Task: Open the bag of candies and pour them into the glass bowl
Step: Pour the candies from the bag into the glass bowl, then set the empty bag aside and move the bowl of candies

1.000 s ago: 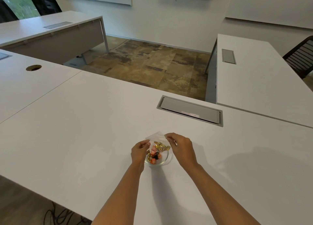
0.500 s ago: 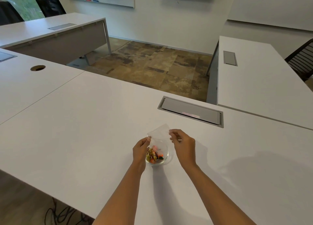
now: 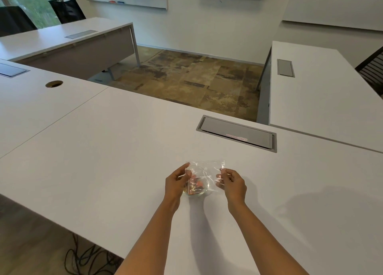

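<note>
Left hand (image 3: 176,181) and right hand (image 3: 233,181) are each pinching a side edge of the clear plastic bag (image 3: 206,172), holding it stretched flat over the glass bowl (image 3: 196,192). Likely reason: keeping it directly above means any leftover drops in, not onto the white table (image 3: 124,160). Bag is looking empty. Wrapped candies (image 3: 195,185), red and gold, are sitting in the bowl, seen through the film. Bowl is resting between the wrists, near the table's front. Pour judged essentially done.
</note>
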Demonstrator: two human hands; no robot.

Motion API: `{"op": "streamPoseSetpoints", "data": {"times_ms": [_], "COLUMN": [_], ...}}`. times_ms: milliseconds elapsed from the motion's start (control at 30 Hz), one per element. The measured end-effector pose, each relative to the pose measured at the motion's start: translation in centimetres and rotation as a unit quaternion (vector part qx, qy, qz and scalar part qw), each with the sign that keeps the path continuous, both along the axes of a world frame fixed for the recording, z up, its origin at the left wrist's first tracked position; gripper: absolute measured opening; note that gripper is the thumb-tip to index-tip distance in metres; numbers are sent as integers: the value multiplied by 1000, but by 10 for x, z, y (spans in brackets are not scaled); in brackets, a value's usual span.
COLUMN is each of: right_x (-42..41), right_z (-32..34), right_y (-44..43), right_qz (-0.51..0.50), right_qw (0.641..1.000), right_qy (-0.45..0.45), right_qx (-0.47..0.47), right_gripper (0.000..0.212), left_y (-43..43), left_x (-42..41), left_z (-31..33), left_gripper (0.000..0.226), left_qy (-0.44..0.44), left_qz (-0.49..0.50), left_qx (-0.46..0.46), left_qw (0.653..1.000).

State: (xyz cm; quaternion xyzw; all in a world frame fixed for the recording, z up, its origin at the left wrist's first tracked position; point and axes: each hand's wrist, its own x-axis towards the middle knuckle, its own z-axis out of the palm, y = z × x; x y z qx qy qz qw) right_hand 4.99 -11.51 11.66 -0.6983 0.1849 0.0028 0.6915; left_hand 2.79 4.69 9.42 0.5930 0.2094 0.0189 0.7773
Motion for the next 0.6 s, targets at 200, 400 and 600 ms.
{"op": "streamPoseSetpoints", "data": {"times_ms": [200,400,600], "right_x": [-32,-64,-76], "right_z": [-31,-60,-76], "right_y": [-7,-13,0], "right_qz": [-23,9,37], "right_qw": [998,992,987], "right_qy": [53,115,147], "right_qx": [-10,-47,-51], "right_gripper": [12,15,15], "left_y": [7,16,23], "left_x": [-31,-57,-66], "left_z": [-11,-35,-50], "left_gripper": [42,50,42], "left_qy": [32,90,125], "left_qz": [-131,-198,-119], "left_qx": [66,121,164], "left_qw": [989,969,971]}}
